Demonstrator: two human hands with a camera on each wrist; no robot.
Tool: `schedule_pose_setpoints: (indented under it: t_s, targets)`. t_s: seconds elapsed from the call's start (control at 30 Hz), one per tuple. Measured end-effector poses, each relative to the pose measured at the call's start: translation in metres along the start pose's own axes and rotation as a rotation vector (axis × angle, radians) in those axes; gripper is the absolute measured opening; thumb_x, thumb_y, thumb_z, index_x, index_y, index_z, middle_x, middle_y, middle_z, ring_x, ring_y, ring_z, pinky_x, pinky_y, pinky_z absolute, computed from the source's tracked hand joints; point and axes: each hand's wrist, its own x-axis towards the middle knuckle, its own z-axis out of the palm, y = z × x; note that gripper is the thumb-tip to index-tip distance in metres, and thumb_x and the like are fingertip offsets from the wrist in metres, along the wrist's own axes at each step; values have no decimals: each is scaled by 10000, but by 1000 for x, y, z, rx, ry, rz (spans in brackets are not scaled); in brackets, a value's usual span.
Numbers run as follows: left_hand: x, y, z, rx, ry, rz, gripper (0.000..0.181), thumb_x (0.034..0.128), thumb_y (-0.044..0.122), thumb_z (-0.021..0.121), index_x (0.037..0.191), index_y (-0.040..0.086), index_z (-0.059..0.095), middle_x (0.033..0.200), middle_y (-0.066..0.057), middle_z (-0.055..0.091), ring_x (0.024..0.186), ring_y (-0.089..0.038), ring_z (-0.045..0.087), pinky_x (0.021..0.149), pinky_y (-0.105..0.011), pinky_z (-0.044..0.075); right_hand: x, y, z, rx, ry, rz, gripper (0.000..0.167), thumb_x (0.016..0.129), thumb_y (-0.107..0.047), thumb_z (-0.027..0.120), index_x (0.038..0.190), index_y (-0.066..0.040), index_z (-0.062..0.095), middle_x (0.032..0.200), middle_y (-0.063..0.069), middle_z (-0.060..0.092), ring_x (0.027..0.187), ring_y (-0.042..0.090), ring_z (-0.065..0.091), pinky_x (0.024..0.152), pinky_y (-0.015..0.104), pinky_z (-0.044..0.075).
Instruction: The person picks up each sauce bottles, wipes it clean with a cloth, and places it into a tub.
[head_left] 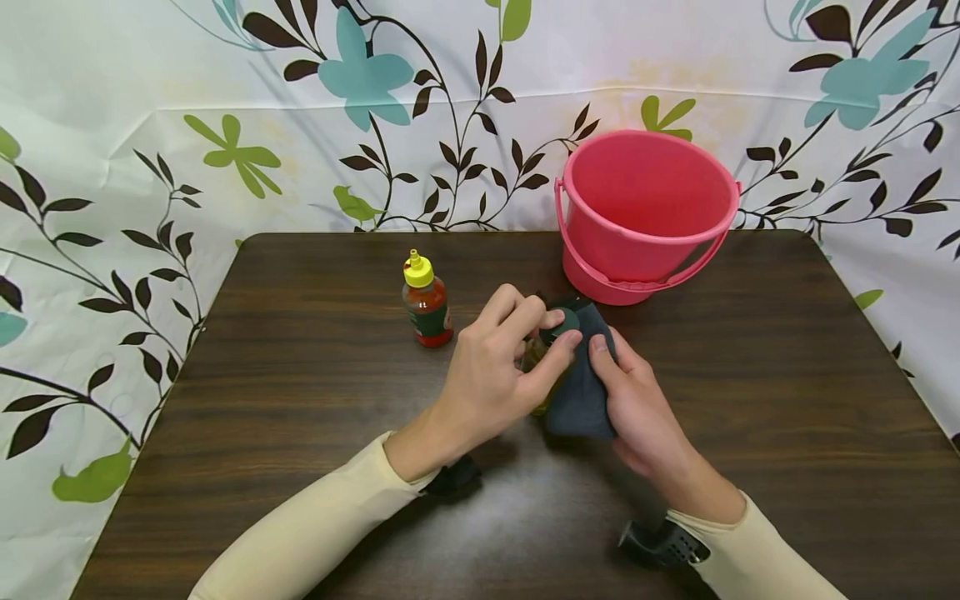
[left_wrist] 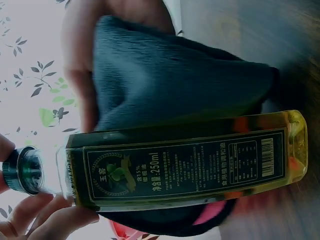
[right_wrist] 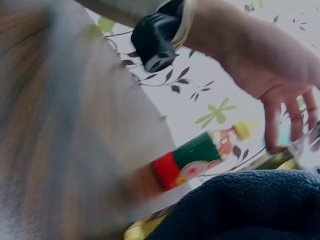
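My left hand (head_left: 491, 358) pinches the dark green cap and neck of an oil bottle (left_wrist: 190, 172). The glass bottle is slim, with yellow oil inside and a dark printed label; in the head view it is mostly hidden behind the left hand and a cloth. That dark blue-grey cloth (head_left: 579, 396) is held in my right hand (head_left: 648, 408), thumb on its near face, and lies along the bottle's right side. Left fingers (left_wrist: 65, 220) show near the neck in the left wrist view. The right wrist view shows the cloth's fuzzy surface (right_wrist: 240, 205) close up.
A sauce bottle (head_left: 427, 312) with a yellow nozzle cap and red contents stands left of the hands. Behind the cloth, a pink bucket (head_left: 618, 267) with a handle sits at the back edge of the dark wooden table (head_left: 315, 375). Floral sheeting (head_left: 225, 83) hangs behind.
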Motion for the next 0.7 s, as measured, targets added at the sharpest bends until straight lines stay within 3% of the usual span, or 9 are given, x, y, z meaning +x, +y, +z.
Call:
schedule_pose_setpoints:
  t_s: [0.33,0.7]
  targets:
    - [0,1,-2,18,11,8,143,947,182,770,973,80,673,909,-71,574,663,-152,519,577,-192,416,-18,-31,5,57,-31,-126,461,1127,-443,404,1522,-208,437,1138,-12,673,924,128,737,756,328,648]
    - [3,3,-3,35,-16,10,149,949,193,773,968,84,673,894,-61,571,659,-143,530,592,-175,429,-29,-59,-5,108,-13,-299,500,1134,-380,389,1594,-184,401,1251,26,578,957,136,694,720,312,639]
